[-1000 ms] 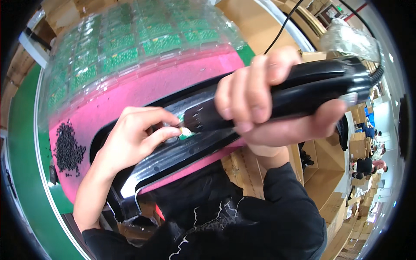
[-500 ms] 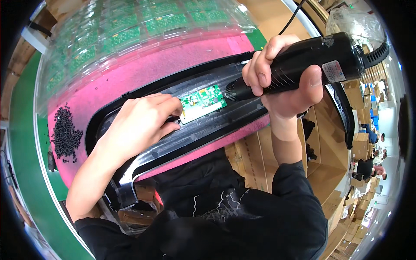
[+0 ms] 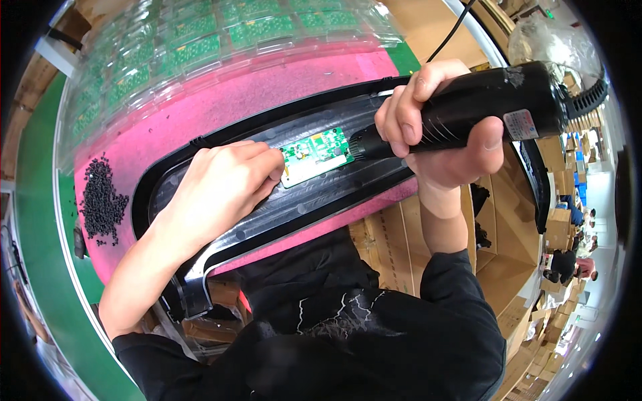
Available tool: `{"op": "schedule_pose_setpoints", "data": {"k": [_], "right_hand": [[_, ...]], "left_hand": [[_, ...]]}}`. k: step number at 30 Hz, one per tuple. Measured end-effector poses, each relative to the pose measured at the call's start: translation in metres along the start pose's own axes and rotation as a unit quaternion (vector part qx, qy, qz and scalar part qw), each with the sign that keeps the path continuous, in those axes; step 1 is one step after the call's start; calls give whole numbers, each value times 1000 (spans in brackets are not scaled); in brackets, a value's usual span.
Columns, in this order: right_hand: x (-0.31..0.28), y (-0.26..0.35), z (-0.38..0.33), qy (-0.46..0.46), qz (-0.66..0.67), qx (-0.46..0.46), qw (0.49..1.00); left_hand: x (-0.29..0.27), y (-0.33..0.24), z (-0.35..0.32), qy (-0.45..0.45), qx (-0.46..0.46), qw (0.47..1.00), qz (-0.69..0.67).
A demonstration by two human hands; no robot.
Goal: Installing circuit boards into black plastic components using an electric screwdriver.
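A pink mat (image 3: 227,110) spans the worktable, bearing a long black plastic shell (image 3: 317,196). A worker's right hand (image 3: 436,159) wraps around a black power tool (image 3: 495,100); the left hand (image 3: 231,177) curls its fingers together, its grip impossible to tell, beside a green circuit board (image 3: 315,158) inside the shell. Tiny black pieces (image 3: 103,204) lie heaped at left.

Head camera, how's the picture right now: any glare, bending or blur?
Head view: bright glare on the black shell, strongest at its lower-left end; head view: corners black, straight edges bowed near the rim; head view: circuit board fairly sharp, distant background too small for fine detail.
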State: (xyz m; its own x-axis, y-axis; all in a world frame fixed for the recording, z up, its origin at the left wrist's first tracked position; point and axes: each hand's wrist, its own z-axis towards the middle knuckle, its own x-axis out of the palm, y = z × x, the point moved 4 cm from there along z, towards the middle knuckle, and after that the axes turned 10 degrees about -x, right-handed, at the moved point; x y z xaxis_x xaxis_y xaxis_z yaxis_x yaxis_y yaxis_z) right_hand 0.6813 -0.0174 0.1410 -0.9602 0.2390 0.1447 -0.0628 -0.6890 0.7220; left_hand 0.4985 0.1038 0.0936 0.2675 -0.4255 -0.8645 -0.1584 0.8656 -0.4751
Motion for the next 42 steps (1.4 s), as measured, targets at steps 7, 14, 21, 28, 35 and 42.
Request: {"op": "schedule_pose_setpoints", "data": {"k": [7, 14, 21, 28, 35, 42], "right_hand": [[-8, 4, 3, -12, -56, -11, 998], [-5, -3, -5, -38, 22, -12, 999], [29, -13, -4, -30, 195, -71, 978], [55, -27, -16, -26, 155, 6, 988], [40, -10, -4, 21, 189, -72, 979], [39, 7, 1, 19, 182, -98, 978]], "left_hand": [[-4, -3, -1, 7, -6, 1000, 3], [-7, -1, -2, 20, -65, 998, 4], [-9, 8, 2, 59, -123, 989, -59], [-9, 9, -1, 41, -89, 993, -60], [-13, -1, -1, 37, -13, 998, -53], [-12, -4, -1, 1, 47, 992, -114]]}}
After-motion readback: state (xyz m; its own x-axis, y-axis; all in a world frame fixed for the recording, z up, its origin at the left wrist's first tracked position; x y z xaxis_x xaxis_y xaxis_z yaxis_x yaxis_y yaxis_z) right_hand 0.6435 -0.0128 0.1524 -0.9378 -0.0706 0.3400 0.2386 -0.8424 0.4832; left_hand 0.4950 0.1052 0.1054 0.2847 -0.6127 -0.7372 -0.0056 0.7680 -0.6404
